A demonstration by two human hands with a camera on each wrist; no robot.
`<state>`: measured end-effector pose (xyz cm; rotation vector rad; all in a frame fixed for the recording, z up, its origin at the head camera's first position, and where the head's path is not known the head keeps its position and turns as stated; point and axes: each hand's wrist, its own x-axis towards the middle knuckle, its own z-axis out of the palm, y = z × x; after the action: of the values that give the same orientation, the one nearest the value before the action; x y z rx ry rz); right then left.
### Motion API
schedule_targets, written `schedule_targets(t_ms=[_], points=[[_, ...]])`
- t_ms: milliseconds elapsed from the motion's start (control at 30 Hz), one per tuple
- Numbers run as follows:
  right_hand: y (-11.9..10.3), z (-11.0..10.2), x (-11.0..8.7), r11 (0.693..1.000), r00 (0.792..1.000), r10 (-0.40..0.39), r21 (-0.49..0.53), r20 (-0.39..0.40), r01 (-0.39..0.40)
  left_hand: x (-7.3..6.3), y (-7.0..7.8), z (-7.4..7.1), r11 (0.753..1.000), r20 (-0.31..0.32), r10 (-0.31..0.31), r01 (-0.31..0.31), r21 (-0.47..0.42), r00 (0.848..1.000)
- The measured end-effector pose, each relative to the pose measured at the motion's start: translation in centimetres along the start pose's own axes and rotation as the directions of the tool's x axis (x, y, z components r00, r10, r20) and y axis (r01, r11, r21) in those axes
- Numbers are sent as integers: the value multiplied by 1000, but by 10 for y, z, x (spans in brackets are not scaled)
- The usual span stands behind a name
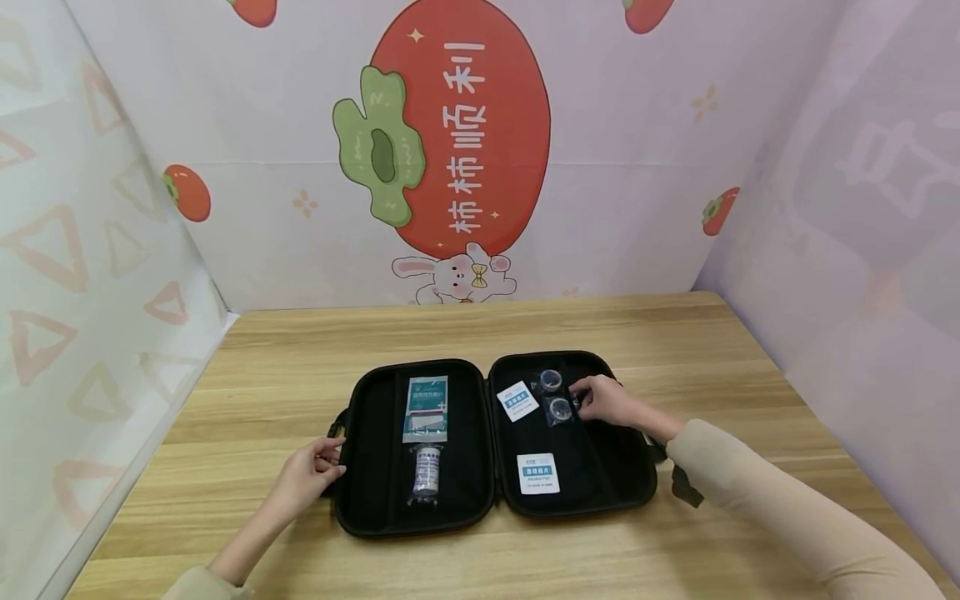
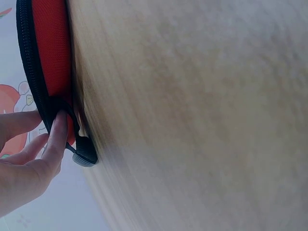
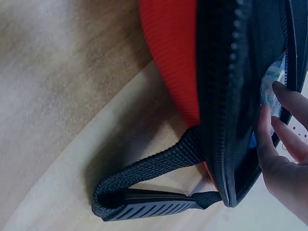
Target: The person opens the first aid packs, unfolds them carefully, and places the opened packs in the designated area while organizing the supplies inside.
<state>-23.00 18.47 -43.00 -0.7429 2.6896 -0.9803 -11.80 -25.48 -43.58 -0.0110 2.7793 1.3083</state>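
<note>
A black-lined zip case (image 1: 367, 500) with a red outer shell (image 2: 52, 45) lies opened flat on the wooden table. My left hand (image 1: 306, 475) holds its left edge beside the handle, thumb and fingers on the zipped rim. Inside the right half, my right hand (image 1: 606, 400) pinches a small clear-wrapped item (image 3: 272, 86), largely hidden by the fingers. Two wrapped tape rolls, an upper roll (image 1: 551, 381) and a lower roll (image 1: 560, 409), lie just left of those fingertips. Two white-and-blue alcohol pad packets, one tilted packet (image 1: 518, 402) and one nearer packet (image 1: 538, 474), lie in this half too.
The case's left half holds a teal packet (image 1: 427, 400) and, below it, a wrapped white bottle (image 1: 427, 472). A black strap handle (image 3: 154, 207) sticks out at the right side onto the table (image 1: 450, 575). Printed cloth walls (image 1: 615, 208) surround the table's back and sides.
</note>
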Motion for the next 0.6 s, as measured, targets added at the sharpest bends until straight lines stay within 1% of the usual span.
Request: schedule_targets(t_ms=[133, 267, 333, 367, 467, 500, 567, 600], points=[[3, 1, 1, 995, 1000, 7, 95, 5, -8, 1, -1, 0, 1000, 0, 7, -7, 1, 1000], [5, 2, 1, 983, 1000, 18, 183, 25, -22, 1, -1, 0, 1000, 4, 7, -7, -2, 1000], [16, 4, 2, 971, 999, -4, 238, 35, -5, 1, 0, 0, 1000, 6, 6, -6, -2, 1000], [34, 10, 7, 960, 998, -51, 278, 32, 40, 0, 0, 0, 1000, 7, 6, -6, -2, 1000], [53, 15, 11, 947, 996, -76, 315, 39, 60, 0, 0, 0, 1000, 3, 4, -4, 0, 1000], [53, 15, 12, 945, 997, -61, 324, 45, 43, 0, 0, 0, 1000, 2, 4, -4, 2, 1000], [41, 13, 11, 953, 998, -9, 303, 59, -10, 0, 0, 0, 1000, -1, 1, -1, 3, 1000], [24, 8, 6, 960, 997, 42, 275, 69, -59, 0, 0, 0, 1000, -1, -2, 2, 3, 1000]])
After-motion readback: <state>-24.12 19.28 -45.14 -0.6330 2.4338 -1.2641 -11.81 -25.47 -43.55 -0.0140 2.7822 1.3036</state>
